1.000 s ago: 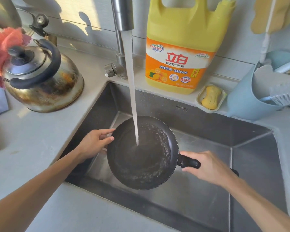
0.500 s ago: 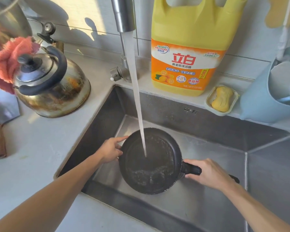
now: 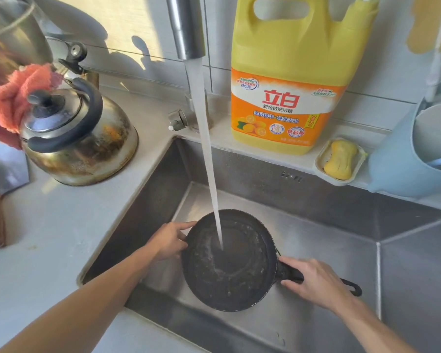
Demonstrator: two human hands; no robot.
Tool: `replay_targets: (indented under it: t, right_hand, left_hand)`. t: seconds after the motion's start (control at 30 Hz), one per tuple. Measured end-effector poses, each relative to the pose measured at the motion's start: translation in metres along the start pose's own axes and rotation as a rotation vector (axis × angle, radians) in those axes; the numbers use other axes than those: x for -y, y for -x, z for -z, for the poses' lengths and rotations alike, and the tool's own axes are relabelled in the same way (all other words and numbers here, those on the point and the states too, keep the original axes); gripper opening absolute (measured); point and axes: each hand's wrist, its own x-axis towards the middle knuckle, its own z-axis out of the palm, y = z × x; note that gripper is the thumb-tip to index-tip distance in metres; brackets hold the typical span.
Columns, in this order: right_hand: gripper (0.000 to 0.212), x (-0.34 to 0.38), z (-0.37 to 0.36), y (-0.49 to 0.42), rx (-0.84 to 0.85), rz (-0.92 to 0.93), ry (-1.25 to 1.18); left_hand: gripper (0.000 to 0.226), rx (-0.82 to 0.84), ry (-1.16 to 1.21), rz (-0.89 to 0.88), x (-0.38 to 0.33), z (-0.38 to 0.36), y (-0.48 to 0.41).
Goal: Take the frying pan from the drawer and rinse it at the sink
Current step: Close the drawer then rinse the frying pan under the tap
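Note:
A black frying pan (image 3: 239,276) sits low inside the steel sink (image 3: 316,200), with water pooled and bubbling in it. The tap (image 3: 187,26) runs, and its stream lands near the pan's middle. My right hand (image 3: 313,282) is wrapped around the pan's black handle, whose tip sticks out to the right. My left hand (image 3: 169,240) grips the pan's left rim, thumb over the edge.
A stained metal kettle (image 3: 79,138) stands on the counter to the left, with a pink cloth (image 3: 18,98) behind it. Along the back ledge are a yellow detergent jug (image 3: 290,72), a soap dish (image 3: 340,160) and a pale blue tub (image 3: 405,161).
The pan has sunk lower into the sink, away from the tap, with both hands still on it. My view has pulled back and shifted slightly.

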Motion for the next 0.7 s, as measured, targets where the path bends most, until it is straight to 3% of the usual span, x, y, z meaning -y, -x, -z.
replay_targets:
  t: [0.1,0.23,0.43,0.7]
  right_hand:
    - [0.06,0.004,0.001,-0.001,0.007,0.001,0.004]
    - [0.06,0.009,0.003,0.002,0.026,-0.01,0.002]
    - [0.063,0.013,0.005,0.001,0.033,-0.013,0.02]
    - [0.061,0.013,0.008,0.002,0.093,-0.043,0.034]
  left_hand:
    - [0.066,-0.068,0.004,0.002,-0.012,0.007,0.007]
    - [0.048,-0.431,0.272,-0.159,-0.06,0.034,0.033]
    - [0.056,-0.841,0.392,-0.439,-0.131,0.108,0.068]
    - [0.017,-0.992,0.157,-0.46,-0.163,0.138,0.044]
